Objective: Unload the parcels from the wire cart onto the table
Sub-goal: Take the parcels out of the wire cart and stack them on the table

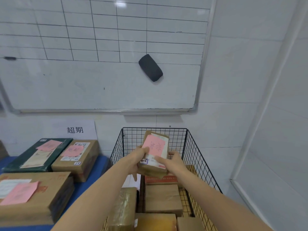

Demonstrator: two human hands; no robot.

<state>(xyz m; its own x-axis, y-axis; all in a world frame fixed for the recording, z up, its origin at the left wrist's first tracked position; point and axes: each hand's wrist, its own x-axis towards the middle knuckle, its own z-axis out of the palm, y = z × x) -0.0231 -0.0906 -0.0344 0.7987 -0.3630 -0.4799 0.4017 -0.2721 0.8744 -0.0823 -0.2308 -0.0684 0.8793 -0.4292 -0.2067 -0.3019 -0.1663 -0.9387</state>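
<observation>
Gripping a brown parcel [155, 152] from both sides, we have our fingers clamped on it: the left hand [135, 160] takes its left edge with the thumb lying on top, just beside the pink note [153, 145] stuck to the upper face, while the right hand [173, 161] takes the right edge, thumb pressed near the white label [145, 161] and the other fingers curled round the side. The fingers underneath are hidden from us. We hold the parcel with its top face turned toward us, above the load in the wire cart [191, 155]. Below it in the cart lie more parcels: a red-printed parcel [160, 180] right beneath our hands, a plain box [162, 199] nearer to us and a taped parcel [123, 209] at its left. Left of the cart stands the blue table [93, 179], close beside it. On it rest a green parcel [38, 154], a brown box [75, 157] just beside that and a larger carton [33, 194] nearer to us, each with a pink slip. On the wall behind hang a paper sign [75, 130] and a whiteboard [83, 80] with a black eraser [150, 67] stuck to it.
</observation>
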